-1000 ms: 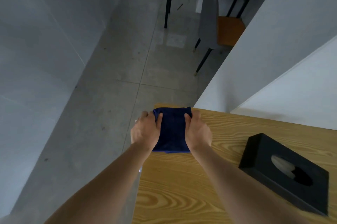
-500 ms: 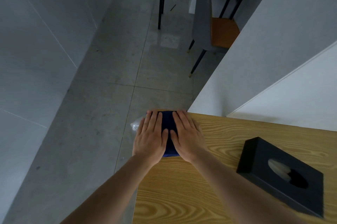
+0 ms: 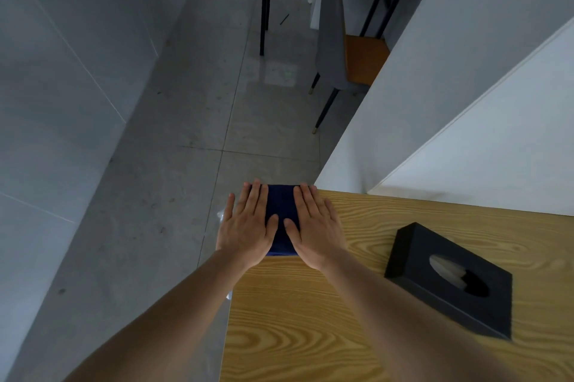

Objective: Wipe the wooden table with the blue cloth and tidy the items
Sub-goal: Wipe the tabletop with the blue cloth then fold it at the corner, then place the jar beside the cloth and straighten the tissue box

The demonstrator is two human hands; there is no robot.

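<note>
A folded dark blue cloth (image 3: 281,210) lies at the far left corner of the wooden table (image 3: 310,325). My left hand (image 3: 248,226) rests flat on its left half, fingers stretched forward. My right hand (image 3: 315,226) lies flat on its right half in the same way. Only a narrow strip of cloth shows between the two hands, plus its near edge. Neither hand grips the cloth; both palms press on top of it.
A black tissue box (image 3: 447,279) with an oval slot sits on the table to the right. White partition panels (image 3: 466,77) rise behind the table. Beyond the table's left edge is grey tiled floor, with a chair (image 3: 363,58) and black table legs further off.
A second ago both hands gripped the cloth by its sides with curled fingers. They then flattened on top of it, close together, and have now spread slightly apart.
</note>
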